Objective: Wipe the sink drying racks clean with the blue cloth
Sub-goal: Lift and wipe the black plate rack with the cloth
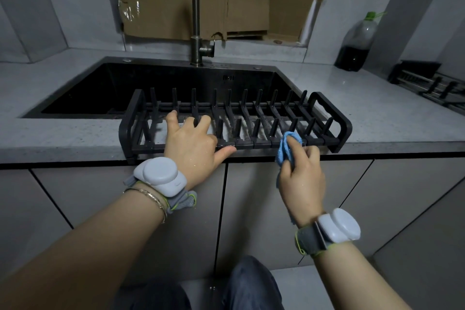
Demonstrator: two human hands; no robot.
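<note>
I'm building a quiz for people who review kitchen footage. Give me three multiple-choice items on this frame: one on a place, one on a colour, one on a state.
1. Where does the bottle stand?
A. On the counter, right of the sink
B. In the sink
C. On the floor

2. What colour is the bottle's cap?
A. Red
B. White
C. Green

3. What is the left hand doing?
A. Turning the tap
B. Resting on the drying rack, fingers spread
C. Hanging idle

Answers: 1 A, it stands on the counter by the back wall; 2 C, the cap is plainly green; 3 B, while the right hand holds the blue cloth against the rack's front rail.
</note>
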